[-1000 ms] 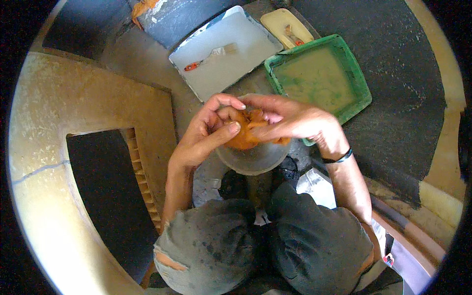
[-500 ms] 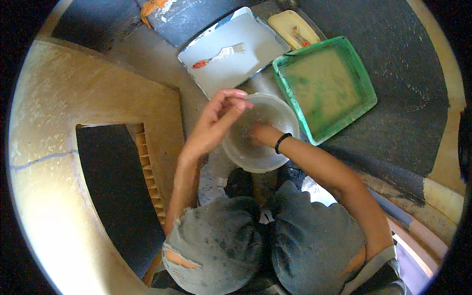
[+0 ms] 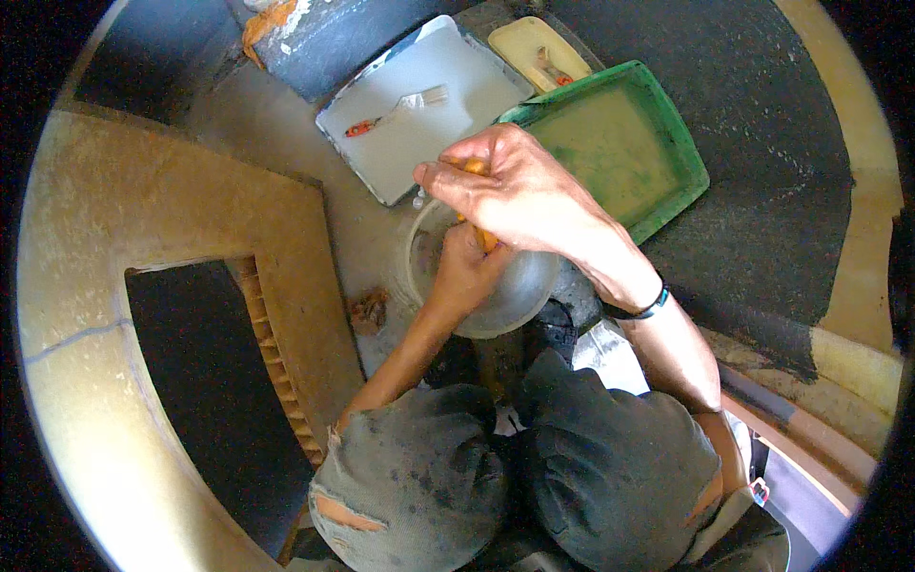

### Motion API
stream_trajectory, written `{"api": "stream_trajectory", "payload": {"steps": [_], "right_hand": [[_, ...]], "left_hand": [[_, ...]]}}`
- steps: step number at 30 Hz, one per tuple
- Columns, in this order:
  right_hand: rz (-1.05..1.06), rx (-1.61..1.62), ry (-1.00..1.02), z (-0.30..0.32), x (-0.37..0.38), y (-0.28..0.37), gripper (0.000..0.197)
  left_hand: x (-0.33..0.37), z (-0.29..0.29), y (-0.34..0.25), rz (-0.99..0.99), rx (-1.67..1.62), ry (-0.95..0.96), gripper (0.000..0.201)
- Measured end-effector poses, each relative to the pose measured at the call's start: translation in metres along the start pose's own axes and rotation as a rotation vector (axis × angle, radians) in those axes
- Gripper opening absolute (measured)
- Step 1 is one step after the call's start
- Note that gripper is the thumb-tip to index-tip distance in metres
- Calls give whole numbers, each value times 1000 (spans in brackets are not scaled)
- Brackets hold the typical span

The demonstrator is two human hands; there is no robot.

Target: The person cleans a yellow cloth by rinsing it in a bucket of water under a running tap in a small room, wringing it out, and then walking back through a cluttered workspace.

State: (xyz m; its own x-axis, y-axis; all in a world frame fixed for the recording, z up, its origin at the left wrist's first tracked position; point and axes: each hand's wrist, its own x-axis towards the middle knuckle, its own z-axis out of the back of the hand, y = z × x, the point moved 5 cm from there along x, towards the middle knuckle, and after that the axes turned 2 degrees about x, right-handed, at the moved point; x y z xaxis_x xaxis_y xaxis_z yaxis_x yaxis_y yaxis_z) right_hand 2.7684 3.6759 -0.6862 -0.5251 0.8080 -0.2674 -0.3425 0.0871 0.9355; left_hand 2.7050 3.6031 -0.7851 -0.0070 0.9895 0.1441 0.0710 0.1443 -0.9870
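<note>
Both my hands are raised over a whitish translucent bucket (image 3: 417,272) between my feet. My right hand (image 3: 529,195), a dark band on its wrist, is closed round an orange-yellow piece (image 3: 475,166) that looks soft, perhaps cloth or sponge. Below it, my left hand (image 3: 467,272) is closed too, with more orange-yellow showing at its fingers. Most of the piece is hidden by the hands. Small clear drops show by the right thumb. What lies inside the bucket is largely covered by my hands.
Beyond the bucket, a white tray (image 3: 334,143) holds pale liquid and a paint brush (image 3: 400,110). To its right stand a yellow tray (image 3: 505,38) with another brush and a green tray (image 3: 691,181) of murky liquid. A wooden panel (image 3: 219,200) with an opening rises at left.
My right hand has come up out of the bucket with the orange-yellow piece. My left hand has moved from the rim down to meet it. The view has shifted slightly.
</note>
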Motion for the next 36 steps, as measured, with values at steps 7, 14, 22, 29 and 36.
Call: {"api": "stream_trajectory", "payload": {"steps": [7, 14, 22, 29, 36], "right_hand": [[112, 110, -55, 31, -39, 79, 18], [718, -370, -349, 84, -92, 120, 42], [609, 188, -369, 99, -93, 109, 55], [-185, -23, 109, 41, -22, 33, 67], [-393, -697, 577, -47, 11, -149, 29]], "left_hand": [[-5, 1, 6, 6, 244, 174, 21], [-17, 7, 62, 149, 509, 339, 29], [-36, 9, 148, 52, 1127, 578, 16], [-26, 25, 170, 154, 1299, 525, 18], [-30, 22, 200, 402, 1234, 1003, 44]]}}
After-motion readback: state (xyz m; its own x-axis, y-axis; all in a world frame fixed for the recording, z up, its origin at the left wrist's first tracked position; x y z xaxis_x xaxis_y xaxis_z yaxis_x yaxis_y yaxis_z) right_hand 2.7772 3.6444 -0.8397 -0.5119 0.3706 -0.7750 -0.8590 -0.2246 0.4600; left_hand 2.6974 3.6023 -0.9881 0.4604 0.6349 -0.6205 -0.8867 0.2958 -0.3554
